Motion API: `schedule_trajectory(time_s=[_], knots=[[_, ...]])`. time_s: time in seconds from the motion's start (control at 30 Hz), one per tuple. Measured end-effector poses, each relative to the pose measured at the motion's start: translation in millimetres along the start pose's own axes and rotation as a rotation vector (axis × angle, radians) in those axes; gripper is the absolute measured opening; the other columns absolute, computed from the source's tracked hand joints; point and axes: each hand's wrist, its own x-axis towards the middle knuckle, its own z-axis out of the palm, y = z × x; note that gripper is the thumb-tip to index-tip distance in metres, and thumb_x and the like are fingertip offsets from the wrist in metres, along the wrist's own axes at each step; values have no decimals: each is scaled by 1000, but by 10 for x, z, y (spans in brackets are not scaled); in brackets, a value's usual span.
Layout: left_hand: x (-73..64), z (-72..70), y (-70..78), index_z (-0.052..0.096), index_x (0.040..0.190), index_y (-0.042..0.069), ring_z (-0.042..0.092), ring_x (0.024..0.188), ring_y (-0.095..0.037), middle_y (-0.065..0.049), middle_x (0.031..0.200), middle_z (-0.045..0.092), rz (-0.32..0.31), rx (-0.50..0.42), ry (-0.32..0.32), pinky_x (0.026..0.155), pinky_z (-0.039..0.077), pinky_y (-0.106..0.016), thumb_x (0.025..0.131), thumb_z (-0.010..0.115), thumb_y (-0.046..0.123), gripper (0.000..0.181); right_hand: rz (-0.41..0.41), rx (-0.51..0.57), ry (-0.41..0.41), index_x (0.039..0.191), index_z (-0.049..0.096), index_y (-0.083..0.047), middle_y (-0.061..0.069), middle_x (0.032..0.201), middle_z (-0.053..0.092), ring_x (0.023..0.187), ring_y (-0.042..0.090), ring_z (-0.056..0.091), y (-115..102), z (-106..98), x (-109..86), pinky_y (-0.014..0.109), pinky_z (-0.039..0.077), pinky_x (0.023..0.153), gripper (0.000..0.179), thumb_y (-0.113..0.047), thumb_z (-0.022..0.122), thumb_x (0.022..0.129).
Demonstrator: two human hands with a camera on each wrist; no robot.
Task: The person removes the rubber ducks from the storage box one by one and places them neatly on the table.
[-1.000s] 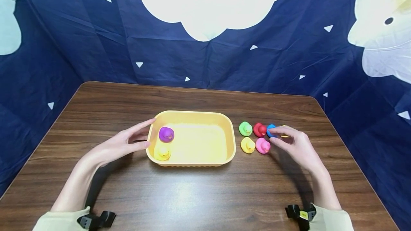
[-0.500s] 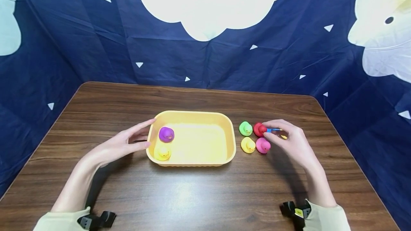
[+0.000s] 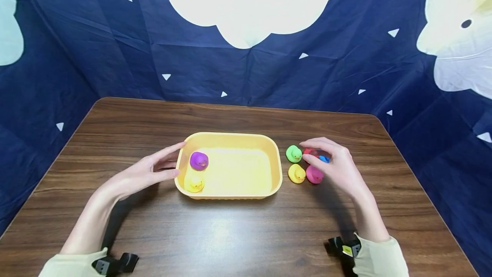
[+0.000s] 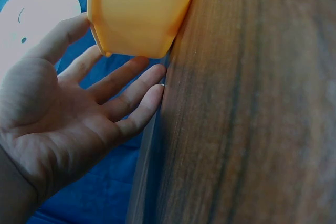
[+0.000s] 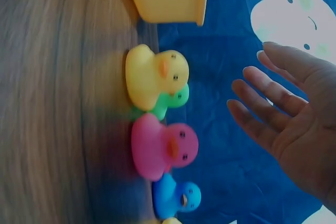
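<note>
A pale yellow plastic bin (image 3: 234, 170) stands on the table. In the head view my left hand (image 3: 146, 172) touches its left end, thumb and fingers spread and nearly straight. My right hand (image 3: 339, 166) hovers over the rubber ducks to the bin's right, fingers relaxed, holding nothing. Its fingertips are near the green duck (image 3: 293, 154) and above the partly covered red duck (image 3: 308, 151). Around it stand a yellow duck (image 3: 296, 173), a pink duck (image 3: 314, 175) and a blue duck (image 3: 324, 158). The right wrist view shows a gap between the hand and the ducks.
Inside the bin, at its left end, sit a purple duck (image 3: 199, 161) and another yellow duck (image 3: 194, 182). A sliver of a further yellow duck (image 5: 171, 221) shows in the right wrist view. Blue cloth (image 3: 246, 76) with white clouds hangs behind the wooden table (image 3: 215, 238).
My right hand has moved left above the ducks, from over the blue duck to over the red one, near the green. My left hand has stayed at the bin. The ducks have not moved.
</note>
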Motion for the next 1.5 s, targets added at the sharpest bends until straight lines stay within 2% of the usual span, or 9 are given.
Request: schedule_trajectory(time_s=[0.1,0.33,0.43,0.6,0.83,1.0,1.17,1.4,1.5], knots=[[-4,-5,10,26,164,26,43,147,-44,-17,166,35,-11,-2,-2,97,45,-12,102,65,26,73,-26,5,-15,122,75,-21,-2,119,74,99,1,65,-55,41,51,16,54,87,31,-14,79,92],[0,-6,7,26,164,26,43,147,-44,-17,167,34,-13,-3,-3,97,45,-12,102,65,27,74,-46,22,-35,122,75,-22,-3,122,73,104,20,70,-184,113,122,17,54,90,32,-14,79,91],[2,-9,3,26,164,27,44,147,-44,-16,166,35,-13,3,-3,97,45,-12,102,66,27,74,-50,33,-36,121,75,-25,-4,120,73,99,17,67,-227,142,138,16,52,83,31,-16,79,91],[3,-12,7,26,164,27,43,147,-44,-17,166,35,-15,1,-3,97,44,-12,102,65,27,74,-73,34,-34,119,76,-25,-4,118,73,96,11,65,-286,203,166,23,53,77,29,-17,79,92],[1,-10,15,26,164,27,43,147,-43,-18,165,37,-13,-1,-4,97,44,-12,102,65,27,74,-107,40,-70,122,75,-20,-1,120,74,108,20,70,-353,307,221,28,56,84,30,-14,78,92],[2,-7,15,26,164,27,43,147,-43,-17,166,36,-16,4,-2,97,44,-12,102,65,27,74,-110,73,-106,123,74,-21,3,121,73,102,16,69,-422,386,274,31,57,91,30,-16,76,94],[0,-8,9,25,164,27,42,147,-44,-17,167,34,-16,-2,-6,97,44,-12,102,65,27,74,-124,80,-115,123,74,-22,0,122,73,96,11,66,-484,440,310,32,57,89,29,-16,76,94],[6,-10,11,26,164,27,43,147,-43,-15,167,33,-17,5,-4,97,44,-11,102,65,28,74,-137,142,-124,122,75,-17,2,122,73,105,26,71,-519,511,354,40,59,92,31,-10,78,92],[5,-5,9,26,164,26,43,147,-44,-16,167,33,-19,1,-5,97,44,-11,102,66,28,74,-151,170,-132,122,75,-16,3,121,73,110,27,70,-531,550,371,41,60,93,32,-9,78,91]])
